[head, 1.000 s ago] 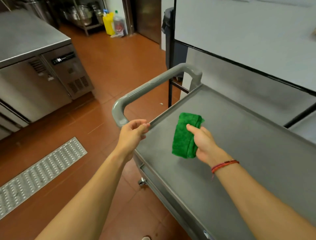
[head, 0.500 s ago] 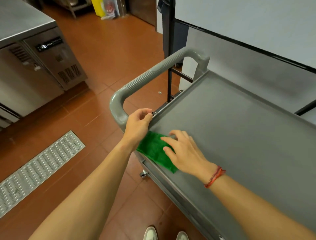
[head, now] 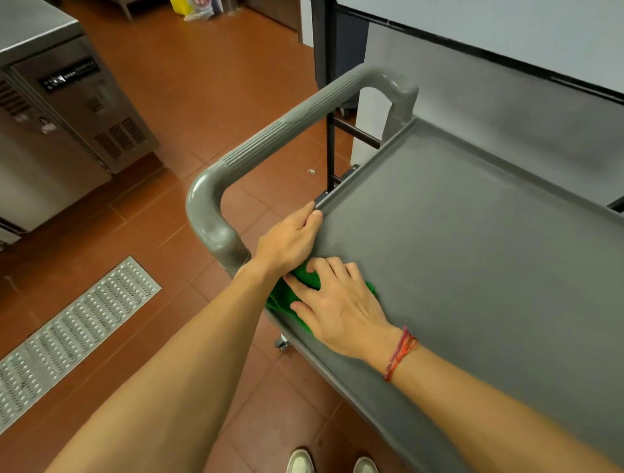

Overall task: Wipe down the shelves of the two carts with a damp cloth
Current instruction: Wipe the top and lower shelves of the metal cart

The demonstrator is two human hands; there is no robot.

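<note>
Cloth (head: 281, 299), green and folded, lies on the near left corner of the grey cart's top shelf (head: 472, 256), mostly hidden under the two hands

Far left stands a stainless steel counter unit (head: 50, 135) with vent slots. A dark label strip (head: 69, 76) on its front carries white writing too small and blurred to read. Below it a perforated metal drain grate (head: 67, 337) is set into the red-brown tiled floor (head: 202, 84). At the top edge, a yellow container (head: 179, 4) is cut off by the frame, and no label on it can be made out.

Next comes the cart's ribbed grey handle (head: 287, 125), arching up from the shelf's left end. The left hand (head: 290, 238) sits just inside it, fingers curled over the raised rim of the top shelf with the thumb laid along the rim. Just beside that wrist, the right hand (head: 337, 304) lies flat on the cloth, fingers straight and slightly spread, pressing it against the shelf. A red string bracelet (head: 400, 352) circles the right wrist.

Two pale shoe tips (head: 332, 464) show at the bottom edge. Behind the cart stand a black metal frame (head: 329, 101) and a grey panel (head: 506, 101) under a white surface edged in black
</note>
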